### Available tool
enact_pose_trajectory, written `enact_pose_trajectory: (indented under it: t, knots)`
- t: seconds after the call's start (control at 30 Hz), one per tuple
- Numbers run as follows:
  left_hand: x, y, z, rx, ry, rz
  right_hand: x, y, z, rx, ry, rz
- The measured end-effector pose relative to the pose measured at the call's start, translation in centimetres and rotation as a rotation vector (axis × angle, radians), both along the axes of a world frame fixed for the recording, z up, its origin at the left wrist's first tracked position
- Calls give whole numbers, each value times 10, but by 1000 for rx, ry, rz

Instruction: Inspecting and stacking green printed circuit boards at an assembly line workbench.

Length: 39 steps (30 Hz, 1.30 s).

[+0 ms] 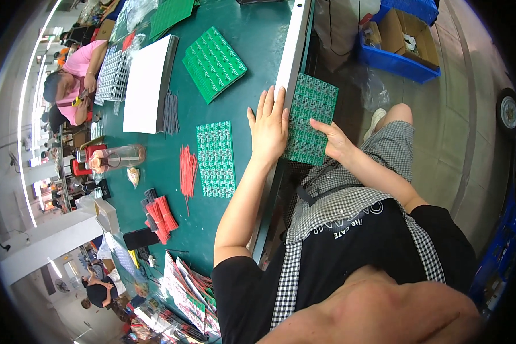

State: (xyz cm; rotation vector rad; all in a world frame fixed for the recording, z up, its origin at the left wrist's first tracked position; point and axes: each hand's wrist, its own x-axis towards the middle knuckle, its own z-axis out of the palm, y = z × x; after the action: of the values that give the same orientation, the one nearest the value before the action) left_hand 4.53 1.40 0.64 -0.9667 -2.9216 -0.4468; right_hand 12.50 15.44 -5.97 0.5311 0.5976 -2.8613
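My right hand grips a green circuit board panel by its right edge, thumb on top and the other fingers hidden beneath. The panel is held over my lap, just off the table's edge. My left hand lies flat with fingers spread on the table's pale edge strip, beside the panel; whether it touches the panel I cannot tell. Left of that hand, a similar panel rests on the green table. Farther off lies a stack of green panels.
Red wires, a bundled red batch, dark wires, a white stack, a bottle and a black phone lie on the table. A blue crate stands at the upper right. A person in pink works opposite.
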Motion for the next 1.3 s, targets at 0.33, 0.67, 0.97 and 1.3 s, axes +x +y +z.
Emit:
enact_pose_trajectory:
  t: [0.33,0.67,0.97,1.3]
  knots:
    - [14,1,15,-18,94,100,1,0,0,13,106,18]
    - [133,-97,27,-158,-26,368,-1,15,-3,-122,22,52]
    - [137,-90,5,-110,154,466,-1,11,-8,13,26,35]
    - [146,-88,-1,-28,198,469,-4,6,-8,93,53,-29]
